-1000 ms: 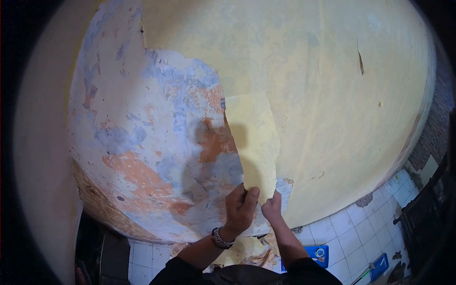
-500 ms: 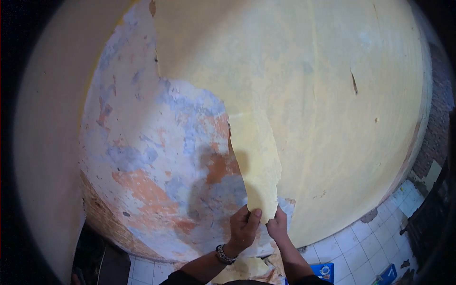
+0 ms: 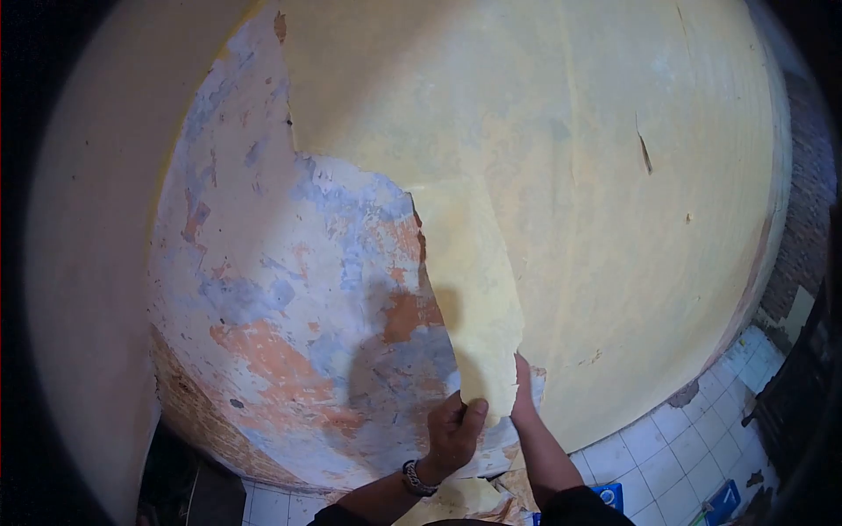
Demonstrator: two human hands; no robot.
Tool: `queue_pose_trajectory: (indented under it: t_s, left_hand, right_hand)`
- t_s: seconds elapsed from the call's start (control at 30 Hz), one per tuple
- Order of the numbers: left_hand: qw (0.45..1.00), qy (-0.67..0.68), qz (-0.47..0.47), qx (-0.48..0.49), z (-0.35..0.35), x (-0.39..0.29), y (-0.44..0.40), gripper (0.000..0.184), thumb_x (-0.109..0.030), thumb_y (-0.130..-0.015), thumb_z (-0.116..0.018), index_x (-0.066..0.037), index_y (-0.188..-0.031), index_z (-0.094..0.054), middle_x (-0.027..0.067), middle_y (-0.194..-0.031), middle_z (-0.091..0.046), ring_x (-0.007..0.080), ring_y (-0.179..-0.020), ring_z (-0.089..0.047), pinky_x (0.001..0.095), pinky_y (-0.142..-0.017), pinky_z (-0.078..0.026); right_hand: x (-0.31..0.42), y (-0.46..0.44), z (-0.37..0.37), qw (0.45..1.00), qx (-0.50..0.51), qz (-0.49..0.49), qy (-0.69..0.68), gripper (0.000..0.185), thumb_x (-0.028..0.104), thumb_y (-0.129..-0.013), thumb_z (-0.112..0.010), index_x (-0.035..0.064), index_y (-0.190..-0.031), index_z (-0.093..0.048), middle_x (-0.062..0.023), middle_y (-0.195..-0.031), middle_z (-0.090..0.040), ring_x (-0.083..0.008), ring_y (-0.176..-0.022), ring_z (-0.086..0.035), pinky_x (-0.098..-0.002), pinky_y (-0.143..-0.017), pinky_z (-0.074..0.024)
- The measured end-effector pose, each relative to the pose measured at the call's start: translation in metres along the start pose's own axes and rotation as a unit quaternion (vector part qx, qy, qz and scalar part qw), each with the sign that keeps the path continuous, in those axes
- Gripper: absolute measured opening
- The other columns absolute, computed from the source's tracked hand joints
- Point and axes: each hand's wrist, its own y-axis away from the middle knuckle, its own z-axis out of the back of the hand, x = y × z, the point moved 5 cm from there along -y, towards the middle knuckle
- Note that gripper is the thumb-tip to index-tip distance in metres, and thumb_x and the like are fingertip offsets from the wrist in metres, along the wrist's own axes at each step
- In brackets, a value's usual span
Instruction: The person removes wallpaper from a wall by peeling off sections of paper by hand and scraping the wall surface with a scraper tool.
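A yellow wallpaper strip hangs loose from the wall, still joined at its upper part. My left hand grips its lower left corner, with the thumb on the front face and the fingers bent. Behind the strip's right edge reaches my right hand; its fingers are hidden by the strip. To the left lies bare wall, patchy white, bluish and orange. Yellow covering still coats the wall to the right and above, and its ragged edge runs beside the strip.
Peeled scraps lie below my hands. Blue packages rest on the white tiled floor. Dark furniture stands at the right, and a dark box-like object at the lower left.
My right hand has moved up and behind the strip, its fingers now out of sight. The strip's loose part looks wider near the right edge. My left hand keeps its grip.
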Motion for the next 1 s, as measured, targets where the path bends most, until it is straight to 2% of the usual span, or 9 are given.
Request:
queue_pose_trajectory:
  t_s: [0.13, 0.23, 0.33, 0.4, 0.5, 0.63, 0.7, 0.8, 1.0]
  left_hand:
    - [0.999, 0.042, 0.026, -0.016, -0.002, -0.002, 0.002, 0.02, -0.017, -0.097, -0.056, 0.001, -0.097, -0.065, -0.0051, -0.064, -0.052, 0.0025, -0.057, -0.043, 0.0229, -0.05, -0.034]
    - [1.0, 0.019, 0.017, -0.014, 0.009, -0.005, 0.002, 0.02, -0.017, -0.096, -0.057, 0.001, -0.098, -0.065, -0.0045, -0.064, -0.053, 0.0032, -0.057, -0.043, 0.0231, -0.05, -0.035]
    - [1.0, -0.002, 0.0, 0.004, 0.007, -0.008, 0.011, 0.021, -0.016, -0.096, -0.057, 0.002, -0.101, -0.065, -0.0033, -0.064, -0.054, 0.0034, -0.057, -0.045, 0.0228, -0.051, -0.035]
    - [1.0, -0.014, -0.015, 0.019, 0.001, -0.01, 0.014, 0.022, -0.016, -0.096, -0.056, 0.003, -0.102, -0.065, -0.0027, -0.064, -0.055, 0.0034, -0.057, -0.046, 0.0228, -0.051, -0.035]
    - [1.0, 0.005, -0.016, 0.017, 0.002, -0.01, 0.011, 0.023, -0.017, -0.096, -0.056, 0.003, -0.105, -0.065, -0.0014, -0.063, -0.056, 0.0035, -0.057, -0.046, 0.0235, -0.05, -0.035]
    - [0.998, -0.042, -0.029, 0.02, 0.002, -0.015, 0.015, 0.024, -0.018, -0.095, -0.056, 0.003, -0.105, -0.065, -0.0009, -0.061, -0.055, 0.0039, -0.054, -0.046, 0.0245, -0.049, -0.035]
    - [0.996, -0.069, -0.047, 0.026, -0.001, -0.015, 0.015, 0.025, -0.018, -0.095, -0.056, 0.003, -0.105, -0.065, -0.0005, -0.06, -0.055, 0.0043, -0.054, -0.046, 0.0248, -0.049, -0.036]
    - [0.998, -0.035, -0.045, 0.018, 0.0, -0.007, 0.013, 0.024, -0.019, -0.095, -0.056, 0.002, -0.104, -0.065, 0.0005, -0.058, -0.054, 0.0053, -0.052, -0.046, 0.0256, -0.049, -0.035]
    - [0.993, -0.068, -0.082, 0.042, -0.006, -0.007, 0.018, 0.022, -0.017, -0.095, -0.057, 0.002, -0.102, -0.065, 0.0012, -0.056, -0.053, 0.0064, -0.05, -0.045, 0.0264, -0.047, -0.034]
  right_hand:
    - [-0.03, -0.004, 0.005, 0.999, -0.025, -0.006, 0.039, 0.035, 0.009, -0.096, -0.049, 0.0002, -0.13, -0.052, -0.0078, -0.104, -0.065, -0.0125, -0.092, -0.059, -0.028, -0.08, -0.0486]
    - [-0.027, -0.001, 0.015, 0.974, -0.081, 0.132, 0.165, 0.03, 0.01, -0.097, -0.049, -0.0015, -0.124, -0.053, -0.0101, -0.105, -0.065, -0.0144, -0.096, -0.059, -0.0288, -0.084, -0.0484]
    - [-0.009, -0.018, 0.004, 0.995, 0.005, 0.071, 0.07, 0.033, 0.005, -0.094, -0.049, -0.0046, -0.125, -0.052, -0.0137, -0.108, -0.065, -0.0176, -0.102, -0.06, -0.0309, -0.089, -0.048]
    - [-0.041, -0.02, 0.014, 0.98, -0.167, -0.05, -0.092, 0.037, -0.003, -0.089, -0.048, -0.0054, -0.126, -0.051, -0.0155, -0.112, -0.065, -0.0188, -0.105, -0.061, -0.0322, -0.091, -0.0476]
    - [0.019, -0.008, 0.001, 0.997, -0.023, 0.032, 0.064, 0.035, 0.005, -0.091, -0.047, -0.0045, -0.124, -0.052, -0.015, -0.109, -0.065, -0.0195, -0.099, -0.062, -0.0323, -0.089, -0.049]
    - [0.024, -0.019, -0.001, 0.989, -0.011, 0.083, 0.118, 0.035, 0.011, -0.092, -0.048, -0.0032, -0.124, -0.053, -0.0134, -0.107, -0.066, -0.0188, -0.095, -0.063, -0.032, -0.085, -0.0498]
    - [-0.025, -0.02, 0.002, 0.903, -0.202, -0.195, -0.324, 0.035, 0.014, -0.09, -0.052, -0.0044, -0.12, -0.056, -0.0137, -0.104, -0.068, -0.0199, -0.092, -0.064, -0.0322, -0.083, -0.0504]
    - [0.003, -0.024, 0.009, 0.997, -0.069, 0.005, -0.033, 0.035, 0.013, -0.087, -0.059, -0.004, -0.117, -0.058, -0.0122, -0.101, -0.068, -0.0205, -0.09, -0.065, -0.0328, -0.081, -0.0505]
    - [0.028, -0.034, 0.004, 0.997, -0.047, 0.054, 0.036, 0.037, 0.016, -0.085, -0.064, -0.0035, -0.116, -0.059, -0.0137, -0.102, -0.068, -0.0212, -0.091, -0.064, -0.034, -0.081, -0.0505]
